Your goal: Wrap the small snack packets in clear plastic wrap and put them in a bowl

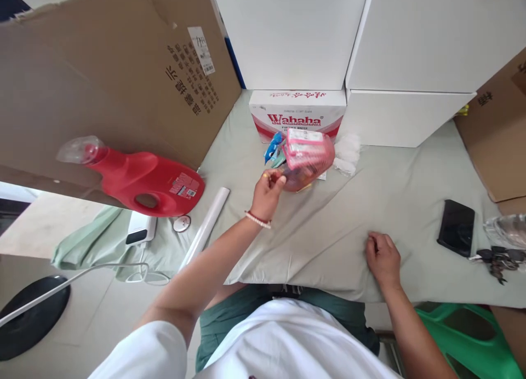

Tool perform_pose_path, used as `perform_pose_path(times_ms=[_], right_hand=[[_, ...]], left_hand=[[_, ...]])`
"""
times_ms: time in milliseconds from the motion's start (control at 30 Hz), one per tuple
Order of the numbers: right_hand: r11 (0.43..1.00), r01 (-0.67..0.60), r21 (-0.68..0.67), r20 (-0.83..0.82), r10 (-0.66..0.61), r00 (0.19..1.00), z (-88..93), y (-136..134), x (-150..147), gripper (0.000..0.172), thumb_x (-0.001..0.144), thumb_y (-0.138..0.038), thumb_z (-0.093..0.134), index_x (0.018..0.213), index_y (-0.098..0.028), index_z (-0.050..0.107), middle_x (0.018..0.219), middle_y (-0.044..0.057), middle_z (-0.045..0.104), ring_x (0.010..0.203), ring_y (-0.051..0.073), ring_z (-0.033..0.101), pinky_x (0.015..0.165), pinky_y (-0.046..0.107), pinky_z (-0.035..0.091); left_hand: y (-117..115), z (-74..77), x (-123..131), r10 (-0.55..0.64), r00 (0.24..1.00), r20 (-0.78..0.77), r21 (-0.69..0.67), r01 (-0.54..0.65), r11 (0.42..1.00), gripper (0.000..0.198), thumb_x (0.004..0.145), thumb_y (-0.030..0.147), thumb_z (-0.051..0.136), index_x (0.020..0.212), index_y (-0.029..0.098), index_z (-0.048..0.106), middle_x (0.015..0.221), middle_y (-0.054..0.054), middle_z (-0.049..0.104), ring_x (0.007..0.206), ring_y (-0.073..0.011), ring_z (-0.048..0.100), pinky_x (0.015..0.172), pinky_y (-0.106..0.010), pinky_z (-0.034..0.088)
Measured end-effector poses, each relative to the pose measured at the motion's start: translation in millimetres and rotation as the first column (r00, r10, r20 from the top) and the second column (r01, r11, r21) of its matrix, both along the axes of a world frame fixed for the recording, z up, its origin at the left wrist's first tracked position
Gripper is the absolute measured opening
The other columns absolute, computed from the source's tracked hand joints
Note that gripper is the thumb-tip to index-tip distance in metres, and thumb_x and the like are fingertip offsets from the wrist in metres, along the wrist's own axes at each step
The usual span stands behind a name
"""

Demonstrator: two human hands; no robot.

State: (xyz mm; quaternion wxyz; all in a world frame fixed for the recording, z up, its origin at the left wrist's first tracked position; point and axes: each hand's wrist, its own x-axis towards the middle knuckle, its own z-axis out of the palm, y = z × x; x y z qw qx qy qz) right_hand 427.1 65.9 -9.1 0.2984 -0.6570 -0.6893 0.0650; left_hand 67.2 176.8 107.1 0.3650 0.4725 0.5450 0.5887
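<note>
The table (411, 165) is leaned on by the right hand (382, 258), fingers curled in and empty, seemingly for support. Farther off, a pink bag (308, 157) is pinched by its edge in the left hand (267, 195), fingers closed, just before the box (298, 113).

This looks like a room in a home used as a makeshift storeroom. A tabletop (312, 231) draped in pale green cloth is hemmed in by brown cardboard boxes (102, 78), white boxes (411, 39) and a Wahaha water carton (296, 108). A red detergent jug (143, 182) on the left, and a phone (456, 227), keys (497, 257) and green plastic stool (472, 335) on the right, point to a household.
</note>
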Motion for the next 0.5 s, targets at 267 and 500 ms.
perform_pose_path(times_ms=[267,500], right_hand=[[0.996,0.032,-0.085,-0.165,-0.046,0.985,1.7,4.1,5.5,0.036,0.096,-0.045,0.049,0.101,-0.018,0.073,0.096,0.011,0.072,0.09,0.026,0.065,0.086,0.042,0.053],[0.971,-0.099,-0.219,-0.923,-0.174,0.343,44.9,4.3,1.0,0.064,0.096,-0.075,0.045,0.131,-0.026,0.066,0.124,0.012,0.071,0.11,0.027,0.068,0.1,0.051,0.054]], left_hand=[[39.5,8.7,33.3,0.017,0.561,0.828,-0.273,0.377,0.885,0.028,0.096,0.033,0.068,0.077,0.019,0.053,0.064,0.003,0.053,0.048,-0.0061,0.03,0.049,-0.022,0.032],[-56.4,-26.7,78.1,0.016,0.182,0.983,-0.148,0.741,0.655,0.024,0.096,0.034,0.062,0.083,0.014,0.061,0.071,-0.003,0.057,0.054,-0.0091,0.041,0.052,-0.023,0.034]])
